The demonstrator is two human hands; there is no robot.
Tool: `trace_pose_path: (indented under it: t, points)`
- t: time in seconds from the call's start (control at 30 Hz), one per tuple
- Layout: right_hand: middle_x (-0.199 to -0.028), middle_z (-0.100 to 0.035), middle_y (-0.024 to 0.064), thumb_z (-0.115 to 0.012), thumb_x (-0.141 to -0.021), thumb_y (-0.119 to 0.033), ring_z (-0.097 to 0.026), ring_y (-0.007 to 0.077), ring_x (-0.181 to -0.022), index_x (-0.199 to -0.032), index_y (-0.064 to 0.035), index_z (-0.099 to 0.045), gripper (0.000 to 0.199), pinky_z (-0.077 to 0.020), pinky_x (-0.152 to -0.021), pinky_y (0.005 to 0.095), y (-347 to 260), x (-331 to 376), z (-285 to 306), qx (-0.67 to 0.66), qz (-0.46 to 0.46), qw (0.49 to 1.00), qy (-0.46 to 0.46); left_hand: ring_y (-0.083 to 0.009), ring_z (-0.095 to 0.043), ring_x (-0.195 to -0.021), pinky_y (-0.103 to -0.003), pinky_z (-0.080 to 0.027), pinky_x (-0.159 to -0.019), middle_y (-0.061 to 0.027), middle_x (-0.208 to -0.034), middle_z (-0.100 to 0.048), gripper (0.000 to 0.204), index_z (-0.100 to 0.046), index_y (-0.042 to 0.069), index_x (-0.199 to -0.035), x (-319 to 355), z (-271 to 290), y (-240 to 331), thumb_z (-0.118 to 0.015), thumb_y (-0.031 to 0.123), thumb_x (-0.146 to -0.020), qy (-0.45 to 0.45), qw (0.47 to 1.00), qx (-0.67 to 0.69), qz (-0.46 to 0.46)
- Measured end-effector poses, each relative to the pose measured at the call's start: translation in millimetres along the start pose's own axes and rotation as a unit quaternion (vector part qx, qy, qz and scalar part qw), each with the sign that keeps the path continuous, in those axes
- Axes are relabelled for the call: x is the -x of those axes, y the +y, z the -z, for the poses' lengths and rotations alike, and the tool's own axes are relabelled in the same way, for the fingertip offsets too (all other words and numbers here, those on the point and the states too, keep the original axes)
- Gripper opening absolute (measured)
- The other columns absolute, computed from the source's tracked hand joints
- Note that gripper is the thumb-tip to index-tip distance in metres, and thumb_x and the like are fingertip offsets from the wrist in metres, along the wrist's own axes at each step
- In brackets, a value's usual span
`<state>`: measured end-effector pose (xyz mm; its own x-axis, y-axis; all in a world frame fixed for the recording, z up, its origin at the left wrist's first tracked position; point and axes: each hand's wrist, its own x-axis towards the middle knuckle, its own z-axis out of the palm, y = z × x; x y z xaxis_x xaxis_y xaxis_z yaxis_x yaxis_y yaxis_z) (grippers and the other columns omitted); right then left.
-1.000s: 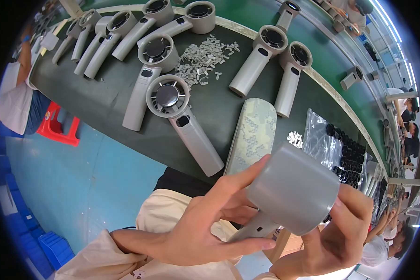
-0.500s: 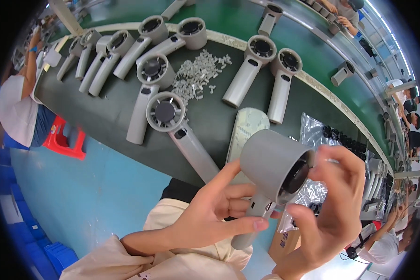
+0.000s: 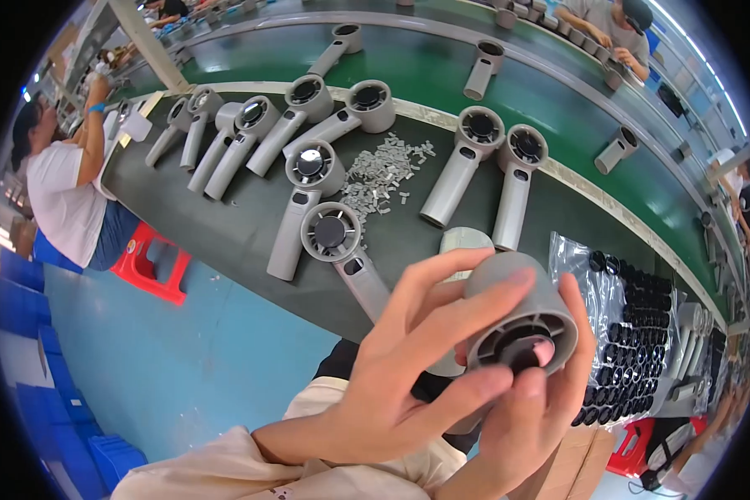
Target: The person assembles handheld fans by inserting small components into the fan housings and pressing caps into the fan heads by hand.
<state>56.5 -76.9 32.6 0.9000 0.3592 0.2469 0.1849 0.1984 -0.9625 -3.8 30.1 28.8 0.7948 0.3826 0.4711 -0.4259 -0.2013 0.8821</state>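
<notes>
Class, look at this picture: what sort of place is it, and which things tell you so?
Probably a factory assembly line: rows of identical grey fan housings on a long bench, a green conveyor behind, and a tray of black parts.

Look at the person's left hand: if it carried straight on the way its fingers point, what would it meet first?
The left hand points up and right, fingers already lying on the grey fan housing, so that comes first. Beyond it probably lies the bag of black parts, though depth is unclear.

dark bench (image 3: 233, 229) | grey fan housings (image 3: 329, 233) | small clips pile (image 3: 383, 175)
</notes>
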Motion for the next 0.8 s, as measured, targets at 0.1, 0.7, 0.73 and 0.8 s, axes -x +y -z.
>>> trace_pose_path:
  t: [0.1, 0.7, 0.73, 0.8]
  points:
    - [-0.114, -0.052, 0.0192, -0.059, -0.084, -0.045, -0.059, 0.0255, -0.095, -0.134, 0.0048, -0.033, 0.075, -0.0504, -0.077, 0.0322, -1.7, 4.8, 1.0, 0.031, 0.02, 0.999, 0.029, -0.0352, -0.049, -0.112, -0.04, -0.043, -0.091, -0.0311, -0.132, -0.034, 0.05, -0.047, -0.005, -0.125, -1.8, -4.8, -3.3, -0.062, 0.022, -0.087, 0.012, 0.999, -0.004, -0.05]
    - [-0.114, -0.048, 0.0259, -0.064, -0.082, -0.045, -0.054, 0.0308, -0.098, -0.117, -0.0108, -0.044, 0.053, -0.0495, -0.078, 0.038, 6.8, 18.4, -20.1, -0.003, 0.145, 0.983, 0.116, -0.0424, -0.055, -0.101, -0.047, -0.049, -0.08, -0.0417, -0.123, -0.037, 0.022, -0.053, 0.011, -0.106, -3.3, -25.1, -10.8, -0.058, 0.025, -0.089, 0.102, 0.976, 0.105, -0.16]
    - [-0.114, -0.048, 0.0259, -0.064, -0.082, -0.045, -0.054, 0.0308, -0.098, -0.117, -0.0108, -0.044, 0.053, -0.0495, -0.078, 0.038, 8.3, 17.3, -19.4, -0.003, 0.145, 0.983, 0.117, -0.0424, -0.055, -0.101, -0.047, -0.049, -0.08, -0.0417, -0.123, -0.037, 0.022, -0.053, 0.011, -0.106, -3.7, -25.0, -11.9, -0.058, 0.025, -0.089, 0.101, 0.976, 0.105, -0.16]
    - [-0.112, -0.049, 0.0263, -0.063, -0.083, -0.044, -0.055, 0.0306, -0.097, -0.118, -0.0095, -0.045, 0.052, -0.0499, -0.077, 0.0386, 10.6, 14.6, -17.0, 0.001, 0.14, 0.986, 0.085, -0.0407, -0.056, -0.1, -0.046, -0.049, -0.08, -0.0411, -0.122, -0.039, 0.025, -0.048, 0.012, -0.109, -4.8, -24.4, -15.6, -0.057, 0.027, -0.09, 0.104, 0.98, 0.103, -0.138]
